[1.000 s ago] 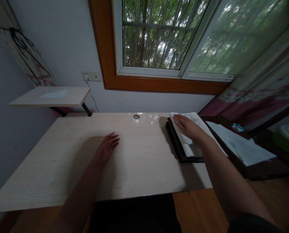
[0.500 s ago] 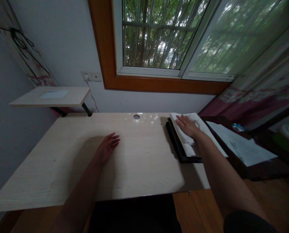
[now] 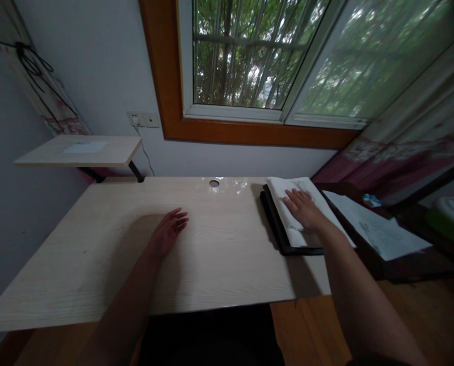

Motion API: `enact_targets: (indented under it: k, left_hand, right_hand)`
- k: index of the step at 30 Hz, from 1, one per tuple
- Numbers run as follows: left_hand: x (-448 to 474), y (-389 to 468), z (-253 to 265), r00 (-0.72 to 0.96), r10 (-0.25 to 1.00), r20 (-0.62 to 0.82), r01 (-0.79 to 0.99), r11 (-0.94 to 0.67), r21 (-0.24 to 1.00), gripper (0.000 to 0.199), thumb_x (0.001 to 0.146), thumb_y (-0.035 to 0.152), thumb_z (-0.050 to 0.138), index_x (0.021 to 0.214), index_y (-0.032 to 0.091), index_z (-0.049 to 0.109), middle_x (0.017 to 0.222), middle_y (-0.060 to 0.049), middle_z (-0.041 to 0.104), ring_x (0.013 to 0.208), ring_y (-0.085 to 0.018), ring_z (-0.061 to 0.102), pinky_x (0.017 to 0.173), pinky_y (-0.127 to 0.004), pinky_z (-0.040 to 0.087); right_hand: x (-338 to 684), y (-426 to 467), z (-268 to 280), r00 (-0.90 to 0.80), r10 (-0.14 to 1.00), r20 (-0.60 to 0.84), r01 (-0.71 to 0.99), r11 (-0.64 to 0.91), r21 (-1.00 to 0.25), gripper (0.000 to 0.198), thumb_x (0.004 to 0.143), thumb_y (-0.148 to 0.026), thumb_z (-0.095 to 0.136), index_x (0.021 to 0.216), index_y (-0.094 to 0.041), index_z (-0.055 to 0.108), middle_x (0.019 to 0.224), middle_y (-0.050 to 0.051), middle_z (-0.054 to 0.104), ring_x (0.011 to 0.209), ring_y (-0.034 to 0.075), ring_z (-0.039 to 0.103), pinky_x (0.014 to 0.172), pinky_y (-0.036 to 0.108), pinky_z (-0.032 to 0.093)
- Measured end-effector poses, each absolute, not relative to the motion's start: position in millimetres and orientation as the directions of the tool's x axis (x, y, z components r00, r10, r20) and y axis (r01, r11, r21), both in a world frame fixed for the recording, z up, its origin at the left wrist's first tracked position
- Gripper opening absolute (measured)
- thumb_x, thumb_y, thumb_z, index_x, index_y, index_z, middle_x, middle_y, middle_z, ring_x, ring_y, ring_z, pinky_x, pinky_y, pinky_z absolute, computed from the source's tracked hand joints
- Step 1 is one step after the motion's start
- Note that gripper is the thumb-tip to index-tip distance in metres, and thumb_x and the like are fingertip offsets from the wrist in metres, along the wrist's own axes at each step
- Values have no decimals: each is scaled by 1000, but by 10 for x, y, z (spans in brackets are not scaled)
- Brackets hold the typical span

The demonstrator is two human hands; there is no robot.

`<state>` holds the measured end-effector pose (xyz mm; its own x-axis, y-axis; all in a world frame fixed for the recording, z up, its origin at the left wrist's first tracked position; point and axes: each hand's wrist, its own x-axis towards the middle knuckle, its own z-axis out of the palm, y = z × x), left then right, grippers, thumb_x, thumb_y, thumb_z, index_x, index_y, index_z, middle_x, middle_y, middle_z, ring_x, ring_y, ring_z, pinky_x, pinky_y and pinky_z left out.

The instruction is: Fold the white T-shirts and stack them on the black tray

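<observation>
My right hand (image 3: 303, 207) lies flat with its fingers stretched out on a white sheet (image 3: 282, 190), which looks like paper or thin cloth with creases in it. The sheet covers the top of a flat black object (image 3: 274, 223), perhaps a folder or case; its dark edges show at the left and front. On the left, my left hand (image 3: 169, 230) holds nothing. Its fingers are loosely curved and apart, and it rests on or just over the pale wooden desk (image 3: 227, 259).
A small raised shelf (image 3: 123, 152) with a paper on it stands at the desk's back left. Beyond the right edge, a printed sheet (image 3: 379, 226) lies on a dark surface. A cable hole (image 3: 214, 183) sits near the back edge, below the window (image 3: 249, 61).
My right hand has slid a little to the right and toward me over the white sheet. My left hand has stayed in place.
</observation>
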<state>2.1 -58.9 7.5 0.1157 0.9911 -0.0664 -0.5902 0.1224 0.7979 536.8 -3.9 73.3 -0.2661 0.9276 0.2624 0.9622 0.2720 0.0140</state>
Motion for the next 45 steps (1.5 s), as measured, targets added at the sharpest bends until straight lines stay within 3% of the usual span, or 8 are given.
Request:
enact_targets:
  k: [5,10,15,18,25,34,40,45]
  left_hand:
    - [25,-597,79,120,991,-56,-581,115,806,39,88,25,72,127,22,68,127,-9,72,110,-20,70,99,-36,52]
    - [29,-597,81,123,991,-54,-590,116,799,39,88,24,72,127,21,68,126,-9,72,109,-20,70,98,-35,52]
    - [29,-588,70,120,991,-61,-577,119,808,40,87,26,74,127,23,68,127,-9,72,109,-20,71,100,-36,51]
    - [28,-591,67,116,992,-56,-574,113,811,40,87,26,74,127,24,68,127,-8,72,110,-19,71,101,-37,51]
    - [33,-602,72,113,992,-59,-573,114,812,40,88,26,73,128,23,68,127,-9,72,110,-19,71,100,-36,52]
    - [21,-599,75,111,992,-60,-572,113,812,39,88,25,73,126,22,69,126,-9,72,109,-20,71,98,-35,52]
    - [18,-593,51,113,992,-53,-573,109,812,40,87,27,74,127,22,69,127,-9,72,109,-20,71,99,-35,52]
    - [26,-599,60,116,992,-54,-573,111,812,40,87,26,74,126,22,69,126,-8,73,110,-20,71,99,-34,52]
  right_hand:
    - [5478,-323,734,-393,893,221,918,394,38,48,96,-33,52,143,-27,56,156,13,51,149,37,39,118,68,35]
    - [5477,-535,770,-427,879,214,904,424,64,44,96,-29,52,139,-23,59,157,14,49,150,38,38,117,65,38]
    - [5114,-700,899,-243,930,276,967,253,-3,58,102,-46,40,155,-24,42,161,13,44,150,37,39,117,64,40]
    - [4885,-801,946,-222,921,321,973,231,8,67,100,-55,45,158,-21,39,162,15,42,147,39,43,116,63,42]
    - [4752,-954,925,-187,855,483,973,228,-27,61,100,-43,50,157,-22,42,154,13,53,138,36,55,116,56,46]
    - [4859,-1015,1023,-173,866,469,974,221,-49,55,101,-43,49,153,-23,50,152,11,56,132,33,61,110,50,53]
    - [4903,-1064,1037,-145,871,469,987,159,10,54,100,-38,52,152,-27,51,143,9,64,112,30,73,89,41,64]
    - [4869,-1056,985,-239,824,515,961,278,1,52,101,-35,52,152,-24,51,147,10,61,127,30,66,104,46,59]
